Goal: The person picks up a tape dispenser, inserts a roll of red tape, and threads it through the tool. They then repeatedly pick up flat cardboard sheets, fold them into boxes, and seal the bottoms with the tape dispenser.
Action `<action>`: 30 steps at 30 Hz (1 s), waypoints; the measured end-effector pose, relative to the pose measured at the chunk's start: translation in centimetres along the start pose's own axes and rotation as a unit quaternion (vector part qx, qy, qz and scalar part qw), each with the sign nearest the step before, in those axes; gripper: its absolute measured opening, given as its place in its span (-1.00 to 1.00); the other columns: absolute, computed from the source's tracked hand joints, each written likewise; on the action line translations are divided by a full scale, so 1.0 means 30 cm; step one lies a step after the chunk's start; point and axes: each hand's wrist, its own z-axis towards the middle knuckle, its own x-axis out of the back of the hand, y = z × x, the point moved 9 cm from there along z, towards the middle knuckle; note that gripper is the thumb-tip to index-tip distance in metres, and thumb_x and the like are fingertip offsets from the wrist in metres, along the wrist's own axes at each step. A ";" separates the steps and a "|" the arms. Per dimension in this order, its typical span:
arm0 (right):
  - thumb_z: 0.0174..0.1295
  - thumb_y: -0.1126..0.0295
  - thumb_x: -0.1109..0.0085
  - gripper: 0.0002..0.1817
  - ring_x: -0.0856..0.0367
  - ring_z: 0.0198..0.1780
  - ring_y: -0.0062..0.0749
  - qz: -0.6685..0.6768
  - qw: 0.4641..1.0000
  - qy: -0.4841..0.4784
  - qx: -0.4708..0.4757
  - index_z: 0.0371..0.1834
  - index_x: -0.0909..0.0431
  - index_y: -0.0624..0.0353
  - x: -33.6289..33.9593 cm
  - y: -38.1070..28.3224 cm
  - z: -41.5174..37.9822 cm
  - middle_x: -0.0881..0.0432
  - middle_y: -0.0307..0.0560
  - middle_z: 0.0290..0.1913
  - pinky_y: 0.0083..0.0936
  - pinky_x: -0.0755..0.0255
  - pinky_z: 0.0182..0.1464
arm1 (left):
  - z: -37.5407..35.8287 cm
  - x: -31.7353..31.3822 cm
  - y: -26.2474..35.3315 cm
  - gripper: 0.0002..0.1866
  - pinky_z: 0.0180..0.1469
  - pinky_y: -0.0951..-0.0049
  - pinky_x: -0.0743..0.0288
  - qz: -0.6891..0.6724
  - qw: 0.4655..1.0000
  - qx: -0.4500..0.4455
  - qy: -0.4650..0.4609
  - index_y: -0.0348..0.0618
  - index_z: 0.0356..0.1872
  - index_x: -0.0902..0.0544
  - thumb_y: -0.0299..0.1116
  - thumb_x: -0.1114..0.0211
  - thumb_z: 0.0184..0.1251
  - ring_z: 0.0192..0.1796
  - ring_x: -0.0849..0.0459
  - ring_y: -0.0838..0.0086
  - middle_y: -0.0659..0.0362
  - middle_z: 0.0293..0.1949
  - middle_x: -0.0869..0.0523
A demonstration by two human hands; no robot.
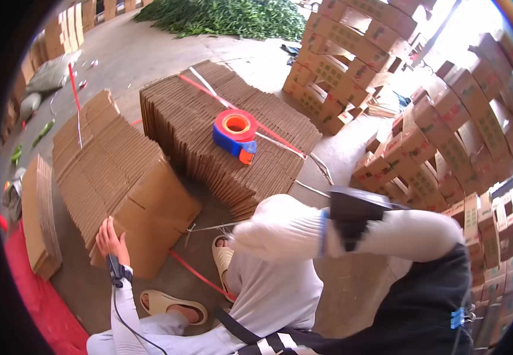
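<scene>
My left hand, bare with a black device on its wrist, lies fingers out against the edge of a leaning bundle of flat cardboard sheets. My right hand, in a white glove and smeared by motion, is near my knee with a black device on its wrist. A thin white string stretches from the bundle's lower corner to this hand; its fingers look closed on it, though blurred. A red strap trails from the bundle toward my sandal. A tape dispenser with orange-red tape rests on a larger cardboard stack.
Printed cartons stand piled at the back right, with more cartons at the right. A green leafy heap lies on the floor behind. Beside the bundle are a smaller cardboard stack and red cloth.
</scene>
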 end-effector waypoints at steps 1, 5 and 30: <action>0.39 0.22 -0.17 -0.77 -0.72 -0.19 0.02 -0.044 0.999 -0.004 -0.009 -0.30 -0.61 0.14 0.045 0.017 -0.067 -0.69 0.07 -0.36 -0.17 -0.55 -0.12 | -0.003 -0.014 -0.010 -0.20 0.44 0.13 -0.30 0.003 1.000 0.005 -0.010 -0.02 0.46 -0.40 -0.37 -0.53 0.15 0.43 -0.46 0.21 0.16 0.39 -0.51; 0.34 0.15 -0.19 -0.73 -0.72 -0.17 0.02 -0.181 0.963 0.000 -0.201 -0.26 -0.63 0.14 0.300 0.231 -0.502 -0.70 0.06 -0.33 -0.15 -0.56 -0.10 | -0.011 -0.012 -0.006 -0.19 0.45 0.11 -0.29 -0.009 1.000 -0.016 0.004 -0.04 0.48 -0.38 -0.37 -0.52 0.17 0.45 -0.44 0.23 0.15 0.40 -0.50; 0.17 0.71 -0.15 -0.77 -0.65 0.13 0.00 -0.247 0.879 0.250 -0.323 -0.14 -0.70 0.30 0.139 0.590 -0.832 -0.72 0.05 -0.01 -0.17 -0.49 0.28 | -0.022 0.158 0.190 -0.44 0.11 0.21 -0.45 -0.121 0.992 0.027 -0.036 -0.01 0.19 -0.64 -0.31 -0.56 0.10 0.08 -0.69 0.28 0.23 -0.04 -0.76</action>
